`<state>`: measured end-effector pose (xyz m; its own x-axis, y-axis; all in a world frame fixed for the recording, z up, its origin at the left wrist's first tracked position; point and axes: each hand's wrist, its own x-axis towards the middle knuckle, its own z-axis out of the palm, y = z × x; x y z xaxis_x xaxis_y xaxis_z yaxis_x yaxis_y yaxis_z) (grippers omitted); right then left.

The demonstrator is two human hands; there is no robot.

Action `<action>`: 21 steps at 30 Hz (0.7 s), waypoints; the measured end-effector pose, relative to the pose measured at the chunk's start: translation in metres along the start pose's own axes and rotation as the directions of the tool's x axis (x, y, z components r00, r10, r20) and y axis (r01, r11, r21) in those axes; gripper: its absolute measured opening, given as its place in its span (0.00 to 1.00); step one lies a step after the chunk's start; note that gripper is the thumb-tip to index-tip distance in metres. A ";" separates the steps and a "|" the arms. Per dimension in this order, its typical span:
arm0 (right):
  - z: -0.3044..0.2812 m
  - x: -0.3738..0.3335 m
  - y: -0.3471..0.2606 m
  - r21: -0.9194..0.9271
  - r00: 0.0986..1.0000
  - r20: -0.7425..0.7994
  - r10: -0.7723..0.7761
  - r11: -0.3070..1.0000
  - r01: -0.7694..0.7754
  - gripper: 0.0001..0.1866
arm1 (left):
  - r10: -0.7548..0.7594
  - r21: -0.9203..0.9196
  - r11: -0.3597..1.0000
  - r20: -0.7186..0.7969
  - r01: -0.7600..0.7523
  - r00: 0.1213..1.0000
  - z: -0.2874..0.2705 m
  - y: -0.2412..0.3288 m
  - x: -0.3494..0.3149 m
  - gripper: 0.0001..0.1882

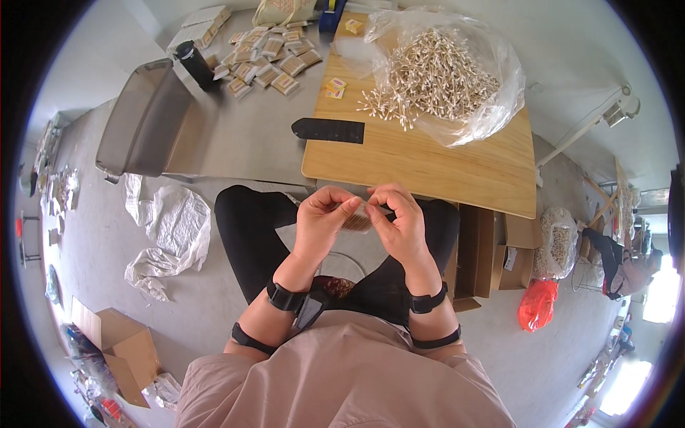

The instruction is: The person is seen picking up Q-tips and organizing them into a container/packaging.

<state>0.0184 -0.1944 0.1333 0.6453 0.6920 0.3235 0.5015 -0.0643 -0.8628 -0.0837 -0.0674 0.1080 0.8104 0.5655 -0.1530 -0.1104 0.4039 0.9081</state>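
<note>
Over my lap, just off the front edge of the wooden board (421, 178), my left hand (318, 225) and my right hand (402, 228) pinch a small clear packet of cotton swabs (357, 222) between them. Each hand grips the packet's upper part with thumb and fingers; the fingers partly cover it. On the board, a large open plastic bag (510, 68) holds a heap of loose cotton swabs (446, 78), some spilling out at its left. A flat black strip (328, 130) lies at the board's left edge. Several filled swab packets (271, 50) are piled on the metal table.
A grey translucent bin (135, 121) and a black bottle (194, 64) stand on the metal table (242, 135) to the left. Small yellow cards (335, 88) lie on the board. Cardboard boxes (474, 250), a red bag (538, 305) and a white plastic sheet (171, 228) are on the floor.
</note>
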 end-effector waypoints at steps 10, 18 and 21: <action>0.003 0.002 -0.003 0.012 1.000 0.000 0.005 1.000 -0.006 0.05 | -0.016 -0.003 1.000 0.034 0.016 0.999 0.003 0.002 0.001 0.03; 0.000 0.004 -0.007 0.043 1.000 0.003 0.024 0.999 -0.025 0.04 | 0.041 -0.052 0.998 0.016 -0.040 0.999 0.003 0.004 0.000 0.03; -0.005 0.002 -0.003 0.024 0.999 -0.028 0.024 0.999 -0.024 0.05 | 0.055 -0.044 0.998 -0.006 -0.055 0.998 0.001 0.006 0.002 0.03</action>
<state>0.0211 -0.1959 0.1383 0.6732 0.6698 0.3132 0.4723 -0.0636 -0.8792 -0.0823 -0.0650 0.1137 0.7996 0.5911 -0.1057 -0.1798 0.4036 0.8971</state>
